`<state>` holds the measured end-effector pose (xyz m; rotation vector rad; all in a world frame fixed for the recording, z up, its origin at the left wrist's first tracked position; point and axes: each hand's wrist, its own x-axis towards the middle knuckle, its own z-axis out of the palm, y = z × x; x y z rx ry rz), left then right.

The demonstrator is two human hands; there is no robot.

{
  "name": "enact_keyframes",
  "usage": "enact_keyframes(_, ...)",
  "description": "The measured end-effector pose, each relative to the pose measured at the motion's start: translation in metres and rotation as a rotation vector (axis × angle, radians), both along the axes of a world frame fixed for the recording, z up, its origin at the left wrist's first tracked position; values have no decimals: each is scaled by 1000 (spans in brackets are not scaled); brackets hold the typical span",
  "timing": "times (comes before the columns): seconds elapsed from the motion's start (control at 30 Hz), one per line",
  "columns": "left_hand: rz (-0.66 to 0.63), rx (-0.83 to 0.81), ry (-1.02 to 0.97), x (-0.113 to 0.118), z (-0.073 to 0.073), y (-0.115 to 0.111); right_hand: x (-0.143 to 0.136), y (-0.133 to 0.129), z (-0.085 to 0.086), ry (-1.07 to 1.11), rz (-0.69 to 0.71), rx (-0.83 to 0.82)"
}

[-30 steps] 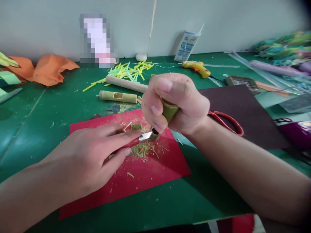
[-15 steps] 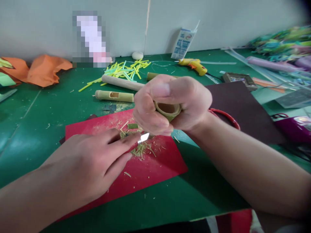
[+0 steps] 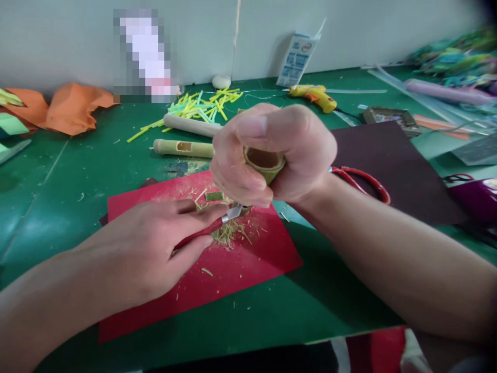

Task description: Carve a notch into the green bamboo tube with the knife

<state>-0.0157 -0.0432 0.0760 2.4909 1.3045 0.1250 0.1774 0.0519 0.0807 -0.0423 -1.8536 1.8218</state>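
My right hand (image 3: 275, 155) is wrapped round a bamboo tube (image 3: 267, 168), its hollow end facing me. In my left hand (image 3: 155, 243) is a carving knife (image 3: 205, 230) with a red handle and a short, slanted blade. The blade points right, close to the lower part of the bamboo below my right fingers; whether it touches is unclear. Beneath both hands lies a red mat (image 3: 248, 274) with a heap of bamboo shavings (image 3: 229, 233) and a small green bamboo chip (image 3: 214, 196).
Beyond the mat lie a notched bamboo tube (image 3: 202, 150), a pale wooden rod (image 3: 190, 124) and yellow-green sticks (image 3: 209, 106). A yellow glue gun (image 3: 314, 98) and a drink carton (image 3: 297, 59) are at the back. Red-handled scissors (image 3: 365, 184) rest on a dark board (image 3: 407, 171).
The knife has tilted in my left hand, so more of its red handle shows and its blade has lost its bright glint. My right hand still grips the bamboo tube. The view has shifted slightly.
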Motion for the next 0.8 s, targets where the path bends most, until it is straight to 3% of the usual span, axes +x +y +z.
enact_keyframes(0.1, 48, -65, -77, 5, -7, 0, 0, -2, 2, -23, -41, 35)
enact_keyframes(0.13, 47, -54, -106, 7, -9, -1, 0, -2, 3, -16, -95, 31)
enact_keyframes(0.2, 35, 8, -133, 10, -15, -1, 0, -3, 3, 1, -51, 67)
enact_keyframes(0.3, 20, 77, -122, 11, -19, -2, 2, -3, 2, -23, -95, 37)
enact_keyframes(0.5, 33, 84, -19, 2, -6, -5, 5, -7, 0, -78, -148, 3)
enact_keyframes(0.7, -34, 328, 142, -4, -2, -14, 2, -10, 1, -62, -173, -4)
enact_keyframes(0.8, -52, 341, 163, -3, -3, -15, 2, -11, 0, -102, -225, -3)
